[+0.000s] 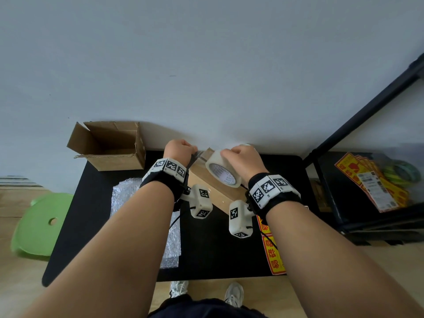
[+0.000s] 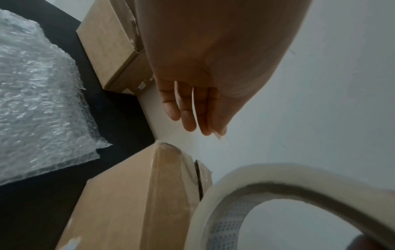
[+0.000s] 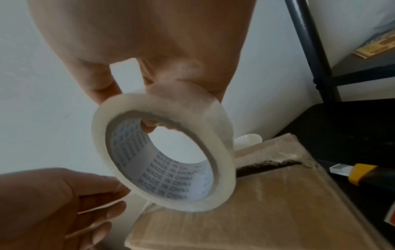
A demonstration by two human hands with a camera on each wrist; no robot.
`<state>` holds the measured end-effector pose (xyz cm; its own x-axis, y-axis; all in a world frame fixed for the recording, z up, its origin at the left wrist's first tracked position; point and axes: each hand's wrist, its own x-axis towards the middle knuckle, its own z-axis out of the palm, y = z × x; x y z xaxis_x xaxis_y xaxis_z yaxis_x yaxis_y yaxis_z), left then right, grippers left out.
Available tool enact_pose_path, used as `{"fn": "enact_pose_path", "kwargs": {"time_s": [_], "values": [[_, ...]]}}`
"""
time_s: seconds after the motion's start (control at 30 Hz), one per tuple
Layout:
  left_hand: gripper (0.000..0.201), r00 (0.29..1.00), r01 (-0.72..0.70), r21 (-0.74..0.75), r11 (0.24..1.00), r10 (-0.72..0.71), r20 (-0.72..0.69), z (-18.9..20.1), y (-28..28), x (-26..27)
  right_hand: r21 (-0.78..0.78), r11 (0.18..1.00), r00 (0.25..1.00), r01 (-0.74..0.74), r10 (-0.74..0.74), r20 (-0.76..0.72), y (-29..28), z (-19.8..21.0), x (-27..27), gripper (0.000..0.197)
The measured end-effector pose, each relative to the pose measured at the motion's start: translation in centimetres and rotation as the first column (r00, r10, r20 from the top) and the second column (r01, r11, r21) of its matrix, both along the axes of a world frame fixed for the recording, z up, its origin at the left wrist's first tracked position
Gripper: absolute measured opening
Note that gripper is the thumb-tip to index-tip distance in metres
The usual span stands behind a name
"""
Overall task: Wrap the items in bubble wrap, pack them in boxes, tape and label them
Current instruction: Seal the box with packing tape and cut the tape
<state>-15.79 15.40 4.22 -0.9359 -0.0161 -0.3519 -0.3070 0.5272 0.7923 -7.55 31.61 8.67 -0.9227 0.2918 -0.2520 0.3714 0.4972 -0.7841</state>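
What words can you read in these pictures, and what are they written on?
"MADE IN CHINA", printed over and over inside the tape roll held by the right hand.
Red and yellow stickers on the table: big red characters, not clear enough to quote.
White labels on the shelf: print too small to read.
Square black-and-white codes on the wristbands: patterns, no words.

— What's on the wrists?

— A black band on each wrist, with a ring of white blocks carrying black-and-white square markers: left band (image 1: pixel 168 172), right band (image 1: pixel 270 191).

— Anything hanging off them?

— A white boxy camera pod with the same markers sits under each wrist (image 1: pixel 200 201) (image 1: pixel 239 219), with thin black cables trailing. Bare forearms, dark shorts (image 1: pixel 206 308), pale grey sneakers (image 1: pixel 234 292).
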Motion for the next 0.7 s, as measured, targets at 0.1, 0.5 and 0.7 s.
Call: {"fn": "enact_pose_path", "kwargs": {"time_s": [0.1,0.5,0.7], "values": [[0.018,1.0,0.019,-0.03,0.999,-0.018,0.007,0.1,0.5,-0.5,0.05,0.998,1.0,-0.023,0.022,0.004,-0.2,0.7,-0.6,0.047],[0.023,1.0,-0.012,-0.094,0.995,0.014,0.021,-0.6,1.1,-3.2,0.383,0.916,0.979,-0.117,0.04,0.202,-0.6,0.6,-2.3,0.04],[0.031,0.99,-0.023,-0.024,0.999,0.027,0.138,-3.1,0.6,-2.9,0.505,0.843,0.967,-0.184,0.065,0.245,-1.9,0.4,-3.3,0.04]]}}
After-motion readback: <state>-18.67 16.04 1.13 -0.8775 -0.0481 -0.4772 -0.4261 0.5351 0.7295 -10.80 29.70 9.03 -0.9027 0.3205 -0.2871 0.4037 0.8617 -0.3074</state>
